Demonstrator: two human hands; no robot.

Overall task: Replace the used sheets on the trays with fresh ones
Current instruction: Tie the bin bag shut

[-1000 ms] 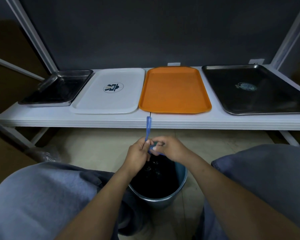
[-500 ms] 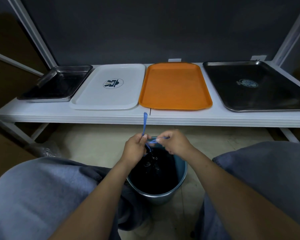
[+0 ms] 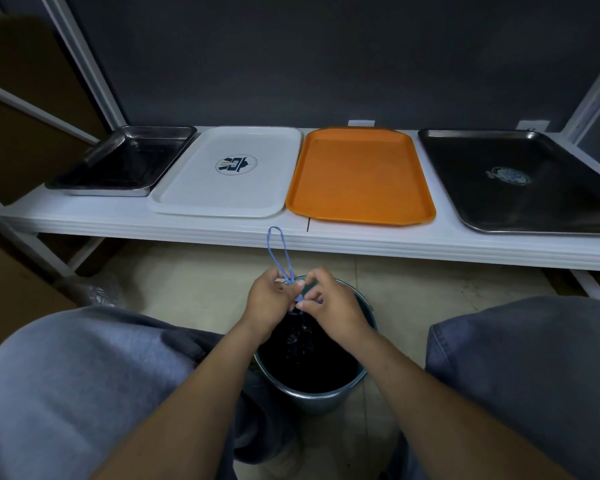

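Four trays are lying side by side on the tabletop [image 3: 326, 241]: steel tray [image 3: 125, 161], white tray [image 3: 222, 195], orange tray [image 3: 361, 181], dark tray [image 3: 520, 202]. Over the bin [image 3: 314, 396], the left grip [image 3: 269, 299] and right grip [image 3: 329, 306] are both pinching a blue cord [image 3: 280, 252], its loop sticking up toward the tabletop edge.

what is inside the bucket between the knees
A black bag fills the bucket. The left hand and right hand pinch a blue loop above its mouth, covering part of it. Whatever lies in the bag is too dark to make out.
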